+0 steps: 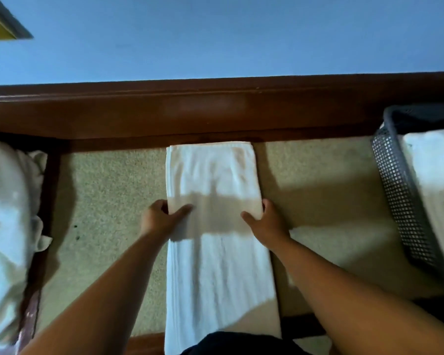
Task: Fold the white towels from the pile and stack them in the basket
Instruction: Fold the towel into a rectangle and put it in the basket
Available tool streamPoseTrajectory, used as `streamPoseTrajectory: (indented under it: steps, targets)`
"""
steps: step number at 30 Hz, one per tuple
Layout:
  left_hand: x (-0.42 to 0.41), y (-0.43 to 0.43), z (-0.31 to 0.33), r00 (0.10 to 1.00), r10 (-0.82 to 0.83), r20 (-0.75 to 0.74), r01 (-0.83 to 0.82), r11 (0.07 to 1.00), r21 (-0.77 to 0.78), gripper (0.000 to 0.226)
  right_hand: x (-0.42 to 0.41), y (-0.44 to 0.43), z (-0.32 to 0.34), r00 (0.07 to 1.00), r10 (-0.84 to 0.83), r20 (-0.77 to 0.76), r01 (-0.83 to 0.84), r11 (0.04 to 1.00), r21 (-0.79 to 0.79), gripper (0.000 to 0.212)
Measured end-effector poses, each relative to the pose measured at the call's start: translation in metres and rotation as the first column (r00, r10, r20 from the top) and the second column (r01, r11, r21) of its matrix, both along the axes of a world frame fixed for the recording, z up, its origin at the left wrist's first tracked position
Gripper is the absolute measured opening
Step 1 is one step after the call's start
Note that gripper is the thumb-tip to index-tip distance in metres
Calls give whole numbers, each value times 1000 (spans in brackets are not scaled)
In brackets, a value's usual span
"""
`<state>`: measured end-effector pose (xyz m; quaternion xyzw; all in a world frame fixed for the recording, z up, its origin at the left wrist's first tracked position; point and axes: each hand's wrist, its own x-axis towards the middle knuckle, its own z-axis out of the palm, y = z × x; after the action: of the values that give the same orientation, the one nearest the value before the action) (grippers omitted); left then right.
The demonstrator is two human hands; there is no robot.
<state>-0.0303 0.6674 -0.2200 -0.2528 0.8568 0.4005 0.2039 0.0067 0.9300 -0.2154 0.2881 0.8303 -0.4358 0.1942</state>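
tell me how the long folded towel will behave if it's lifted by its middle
Probably floppy: the towel is wrinkled soft cloth, so both ends would likely sag from where the left hand and right hand grip its edges. Its folded layers, visible along the left edge, may slip apart.

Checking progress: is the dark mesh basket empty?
No, a folded white cloth towel lies inside the dark mesh basket on the right.

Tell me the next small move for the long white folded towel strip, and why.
Probably fold the far half of the long white towel strip back over the near half. The left hand and right hand each pinch a side edge at about mid-length. The strip lies flat on the beige cushion and looks too long for the dark mesh basket.
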Motion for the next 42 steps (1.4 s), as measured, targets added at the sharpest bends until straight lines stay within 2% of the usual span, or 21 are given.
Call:
streamPoseTrajectory:
  steps: [3,5,7,10,13,15,18,22,24,26,29,31,33,37,42]
  targets:
    - [79,-5,0,992,10,129,-37,977,210,52,68,1,-5,989,-84,124,100,987,-125,65]
    - [128,-9,0,976,25,217,-97,940,328,66,114,3,-8,970,-146,192,189,956,-226,59]
    - [174,-13,4,948,19,316,-165,881,443,66,155,5,-7,957,-166,238,231,933,-278,49]
    - [221,-21,12,907,-58,416,-185,834,520,63,208,0,0,961,-157,227,210,951,-228,38]
    - [246,-32,13,899,-143,414,-137,806,576,74,246,-3,13,968,-185,169,214,962,-172,26]
    - [262,-40,12,902,-187,389,-80,813,577,71,269,-6,13,966,-193,170,220,962,-161,25]
    - [290,-50,8,905,-219,364,-31,821,570,66,305,-17,13,952,-235,195,277,933,-230,34]
    - [334,-58,2,921,-178,346,-42,838,544,60,356,-37,15,927,-256,275,337,891,-306,28]
    - [359,-60,-2,933,-145,330,-46,859,510,63,379,-46,14,927,-193,321,297,902,-315,37]
    - [380,-57,1,946,-124,300,-20,900,435,54,399,-52,10,940,-110,322,206,937,-282,41]
    - [402,-51,15,976,-40,213,-18,964,264,24,418,-45,10,957,-86,278,138,975,-172,28]
    - [411,-48,22,987,84,138,-114,968,225,23,424,-36,20,965,-55,256,78,994,-81,31]
    - [420,-44,27,982,172,79,-187,944,272,29,428,-26,33,976,1,218,11,999,-53,32]
    - [444,-24,45,967,254,-15,-231,903,362,33,432,-11,57,996,-1,91,16,986,-169,19]
    - [491,5,60,983,152,-100,-114,943,312,38,474,12,65,993,-102,66,119,933,-341,18]
